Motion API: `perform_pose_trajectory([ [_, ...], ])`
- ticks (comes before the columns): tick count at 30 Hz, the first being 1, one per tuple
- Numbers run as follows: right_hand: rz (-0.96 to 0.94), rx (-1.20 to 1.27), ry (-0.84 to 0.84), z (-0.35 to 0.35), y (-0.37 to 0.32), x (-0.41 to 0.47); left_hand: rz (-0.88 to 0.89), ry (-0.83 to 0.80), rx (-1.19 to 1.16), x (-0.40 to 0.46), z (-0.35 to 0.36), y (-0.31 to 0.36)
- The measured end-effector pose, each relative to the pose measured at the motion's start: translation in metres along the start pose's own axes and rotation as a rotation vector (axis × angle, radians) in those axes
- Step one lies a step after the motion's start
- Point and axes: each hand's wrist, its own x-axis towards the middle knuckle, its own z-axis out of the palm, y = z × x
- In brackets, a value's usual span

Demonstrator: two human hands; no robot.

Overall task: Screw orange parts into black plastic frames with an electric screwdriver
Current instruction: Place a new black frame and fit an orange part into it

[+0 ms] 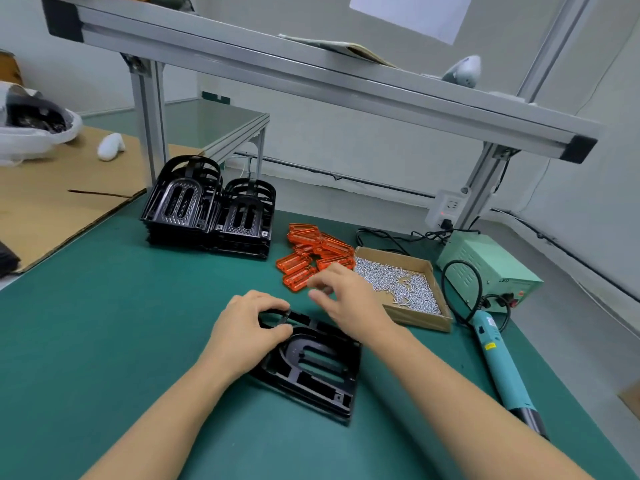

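Both bare forearms reach forward from the bottom edge, converging toward the middle. The left hand lies palm down, its fingers and thumb curled round the far end of the frame, wrist low. The right hand hovers just beyond and right of that grip, palm down, fingers loosely bent and blurred, holding nothing visible.

**Frame, orange parts and screwdriver on the green mat**

One black plastic frame is lying flat near the front, its U-shaped channel facing up. Two stacks of black frames are standing further back. A loose pile of translucent orange parts is lying between them. The teal electric screwdriver is lying on its side to the right.
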Motion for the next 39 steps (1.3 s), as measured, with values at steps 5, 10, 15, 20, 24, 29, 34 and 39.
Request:
perform_pose_trajectory([
  [5,0.129,-0.183,-0.117,0.027,-0.005,0.052,-0.004,0.067,-0.018,-0.002,-0.002,0.005],
  [10,0.159,-0.333,-0.164,0.04,-0.011,0.068,-0.031,0.065,-0.032,-0.002,-0.002,0.006],
  [15,0.126,-0.323,-0.109,0.033,-0.015,0.055,-0.041,0.063,-0.039,-0.002,-0.003,0.005],
  [20,0.031,0.07,0.204,0.008,-0.015,0.007,-0.01,0.236,-0.122,0.0,-0.009,0.005],
  [24,-0.202,0.138,0.342,-0.01,-0.016,-0.05,-0.045,0.198,-0.498,-0.001,-0.011,0.018],
  [29,-0.476,-0.138,0.432,-0.024,-0.014,-0.088,-0.13,-0.201,-0.851,-0.003,-0.004,0.049],
  [34,-0.554,-0.312,0.439,-0.03,-0.009,-0.104,-0.127,-0.292,-0.915,-0.008,0.005,0.055],
  [39,-0.412,-0.186,0.429,-0.031,0.0,-0.113,-0.152,-0.308,-1.027,-0.01,0.003,0.053],
])
